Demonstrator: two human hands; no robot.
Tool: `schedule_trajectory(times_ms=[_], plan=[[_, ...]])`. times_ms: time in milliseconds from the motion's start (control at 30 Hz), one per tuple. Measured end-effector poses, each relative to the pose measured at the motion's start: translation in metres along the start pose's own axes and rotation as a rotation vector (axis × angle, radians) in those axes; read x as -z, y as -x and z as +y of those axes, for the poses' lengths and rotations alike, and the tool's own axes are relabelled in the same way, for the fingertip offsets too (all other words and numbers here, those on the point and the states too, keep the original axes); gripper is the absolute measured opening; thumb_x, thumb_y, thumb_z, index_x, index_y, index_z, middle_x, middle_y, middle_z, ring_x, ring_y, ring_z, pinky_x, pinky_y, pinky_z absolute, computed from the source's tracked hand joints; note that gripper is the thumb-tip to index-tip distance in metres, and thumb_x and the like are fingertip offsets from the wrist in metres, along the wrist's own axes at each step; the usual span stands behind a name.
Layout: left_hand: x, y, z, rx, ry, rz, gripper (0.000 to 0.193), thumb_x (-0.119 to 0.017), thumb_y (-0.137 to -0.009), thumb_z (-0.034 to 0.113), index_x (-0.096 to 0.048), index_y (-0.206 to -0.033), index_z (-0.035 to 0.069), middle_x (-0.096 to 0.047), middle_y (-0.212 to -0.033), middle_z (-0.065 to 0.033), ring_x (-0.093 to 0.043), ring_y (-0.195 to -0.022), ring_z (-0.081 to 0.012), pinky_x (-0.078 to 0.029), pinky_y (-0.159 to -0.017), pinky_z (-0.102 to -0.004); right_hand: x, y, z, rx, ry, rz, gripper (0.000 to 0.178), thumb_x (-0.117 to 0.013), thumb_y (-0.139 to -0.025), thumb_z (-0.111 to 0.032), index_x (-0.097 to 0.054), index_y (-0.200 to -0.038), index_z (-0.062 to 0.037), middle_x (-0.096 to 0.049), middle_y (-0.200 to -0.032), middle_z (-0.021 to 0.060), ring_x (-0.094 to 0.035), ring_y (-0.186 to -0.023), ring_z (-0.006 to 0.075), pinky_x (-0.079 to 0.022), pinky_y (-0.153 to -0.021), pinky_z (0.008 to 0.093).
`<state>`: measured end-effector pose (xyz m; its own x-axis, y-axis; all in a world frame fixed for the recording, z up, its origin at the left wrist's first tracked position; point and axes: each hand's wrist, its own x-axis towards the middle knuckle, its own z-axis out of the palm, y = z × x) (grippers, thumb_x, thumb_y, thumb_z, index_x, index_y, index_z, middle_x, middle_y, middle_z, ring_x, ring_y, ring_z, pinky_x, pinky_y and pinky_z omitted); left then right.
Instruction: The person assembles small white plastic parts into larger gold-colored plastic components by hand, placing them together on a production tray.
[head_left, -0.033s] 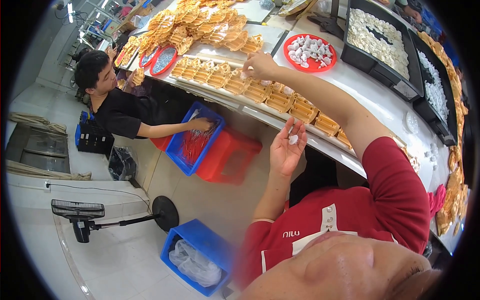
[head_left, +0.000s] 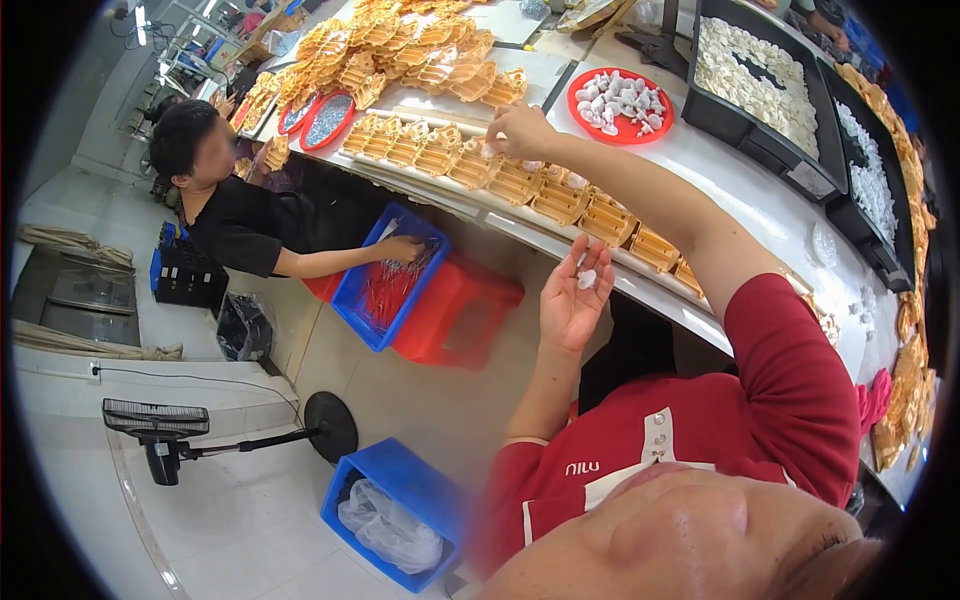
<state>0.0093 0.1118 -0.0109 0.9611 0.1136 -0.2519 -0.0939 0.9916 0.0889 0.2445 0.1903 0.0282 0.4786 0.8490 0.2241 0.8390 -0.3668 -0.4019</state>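
My left hand point(head_left: 570, 305) is held palm up in front of the table edge, fingers curled loosely around small white plastic parts point(head_left: 587, 279). Stretched out over the table, my right hand point(head_left: 520, 132) has its fingertips pinched on a small whitish part at one of the orange plastic shells point(head_left: 470, 168). These hollow shells lie side by side in a long row along the near table edge. White pieces sit in a few of them. Beyond my right forearm is a red round tray point(head_left: 655, 132) heaped with similar white parts.
A pile of orange shells point(head_left: 400, 45) covers the far left. Black bins point(head_left: 765, 140) of white parts stand at right. At left, a co-worker in black point(head_left: 235, 225) reaches into a blue bin point(head_left: 350, 325) by a red stool point(head_left: 450, 320). A fan point(head_left: 155, 435) and another blue bin point(head_left: 400, 460) stand lower left.
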Motion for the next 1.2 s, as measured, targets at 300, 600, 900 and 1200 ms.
schedule_trajectory(times_ms=[300,600,900,1200], plan=[[-0.013,-0.005,0.02,-0.207,0.066,-0.153,0.041,-0.038,-0.095,0.031,-0.044,-0.125,0.003,-0.05,-0.119,-0.0138,-0.046,-0.115,-0.0267,-0.039,-0.097,-0.043,0.076,0.113,-0.068,0.054,-0.658,-0.248,0.02,-0.064,-0.077,-0.012,-0.063,-0.097,-0.0078,-0.062,-0.087,0.0055,-0.061,-0.076,0.021,-0.05,-0.067,0.0325],[-0.028,-0.029,-0.04,0.074,-0.115,-0.359,0.049,-0.035,-0.094,0.039,-0.04,-0.132,0.008,-0.049,-0.124,-0.0072,-0.046,-0.11,-0.022,-0.031,-0.096,-0.0391,0.098,0.244,-0.012,-0.017,-0.377,-0.021,0.021,-0.07,-0.071,-0.004,-0.064,-0.092,-0.0036,-0.064,-0.083,0.0094,-0.063,-0.077,0.0215,-0.05,-0.067,0.0318],[-0.026,-0.016,-0.051,0.171,-0.347,-0.399,0.052,-0.043,-0.092,0.027,-0.028,-0.138,0.008,-0.035,-0.138,-0.0158,-0.035,-0.127,-0.0305,-0.031,-0.103,-0.0456,0.184,0.412,0.12,-0.777,-0.448,0.523,0.021,-0.059,-0.086,-0.01,-0.061,-0.103,0.0025,-0.064,-0.084,0.0052,-0.061,-0.075,0.0097,-0.05,-0.069,0.023],[-0.008,-0.019,-0.047,0.142,-0.328,-0.35,0.048,-0.042,-0.093,0.026,-0.034,-0.136,0.007,-0.037,-0.137,-0.0148,-0.037,-0.125,-0.0289,-0.031,-0.104,-0.044,0.181,0.494,0.191,-0.83,0.65,0.429,0.008,-0.065,-0.075,-0.018,-0.066,-0.079,-0.0106,-0.057,-0.093,0.0022,-0.05,-0.097,0.0257,-0.04,-0.084,0.0389]])
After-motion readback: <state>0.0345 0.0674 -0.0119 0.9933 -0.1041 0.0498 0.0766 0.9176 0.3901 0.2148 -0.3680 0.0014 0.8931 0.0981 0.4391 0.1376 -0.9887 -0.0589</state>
